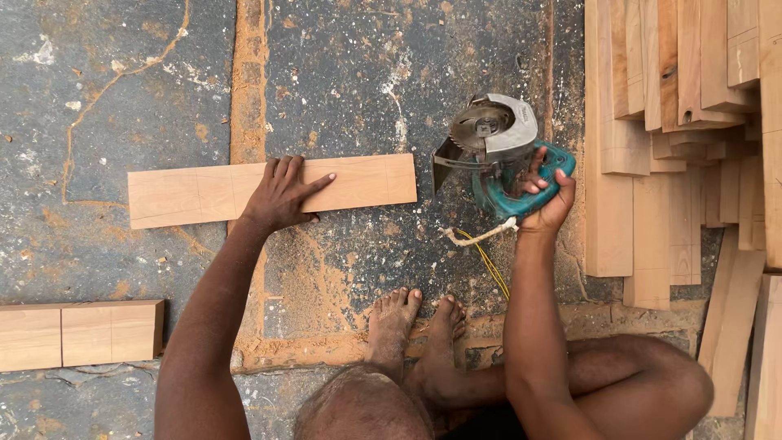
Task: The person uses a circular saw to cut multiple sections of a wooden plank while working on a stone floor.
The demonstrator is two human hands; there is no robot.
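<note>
Left hand (281, 195) presses flat, fingers spread, on the board (269, 189) at frame centre; right hand (547, 195) grips the circular saw (501, 155) just right of it.

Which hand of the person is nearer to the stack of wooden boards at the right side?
The right hand. It grips the teal circular saw just beside the stack of boards. The left hand presses flat on the single plank, far from it.

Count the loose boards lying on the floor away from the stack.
2. One board lies under the left hand; another thicker board sits at the lower left, partly cut off by the frame's edge, so more may be hidden.
</note>
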